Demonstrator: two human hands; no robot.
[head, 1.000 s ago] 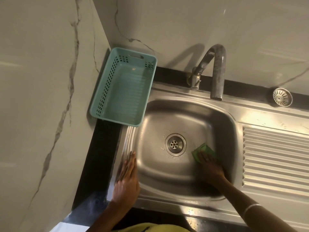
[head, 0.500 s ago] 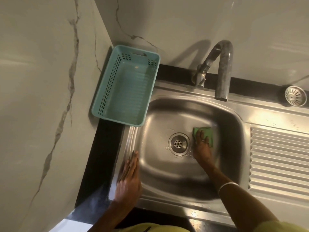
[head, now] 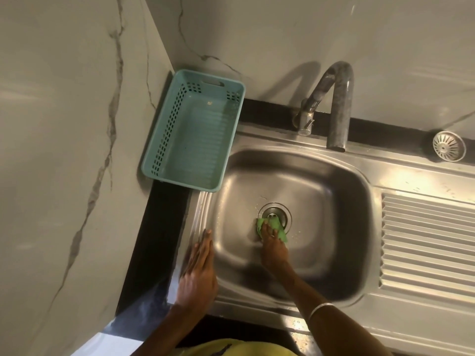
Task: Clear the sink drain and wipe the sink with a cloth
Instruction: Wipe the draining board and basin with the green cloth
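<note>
A stainless steel sink [head: 334, 196] fills the middle of the view, with its round drain [head: 276, 211] in the basin floor. My right hand [head: 273, 249] presses a green cloth [head: 279, 227] onto the near edge of the drain, fingers laid over the cloth. The cloth hides part of the drain ring. My left hand [head: 199, 273] rests flat, fingers straight, on the sink's left rim. A metal drain strainer [head: 448, 145] lies on the black counter at the back right.
A teal plastic basket [head: 192, 132] stands in the back left corner, overlapping the sink's rim. The curved tap [head: 334, 104] hangs over the basin's back edge. A ribbed draining board [head: 426, 242] lies to the right. Marble walls close the left and back.
My right hand has slid the green cloth from right of the drain to the drain's near edge. The left hand has stayed on the left rim.
</note>
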